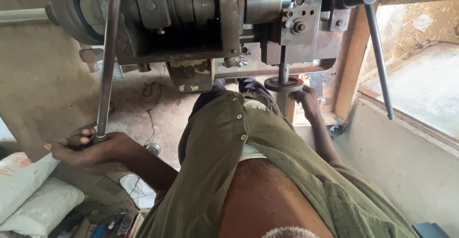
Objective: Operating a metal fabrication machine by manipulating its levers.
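While you lean over the old metal machine, your left hand is curled shut around the lower end of a long steel lever bar, fingers wrapped over its tip, down near the dusty floor. That bar runs steeply upward from your grip and passes in front of the machine's big round housing at the top left. Your right hand reaches forward to a small dark round handwheel that sits on a short vertical spindle under the machine's right side; the fingers close on the wheel's right rim, though how tightly you cannot tell, since the wheel hides the fingertips. Just right of that, a second slim rod with a dark knob hangs slanting down from the machine, free of both hands. Your olive-green shirt fills the middle of the view. White sacks lie stacked at the lower left, below your left arm
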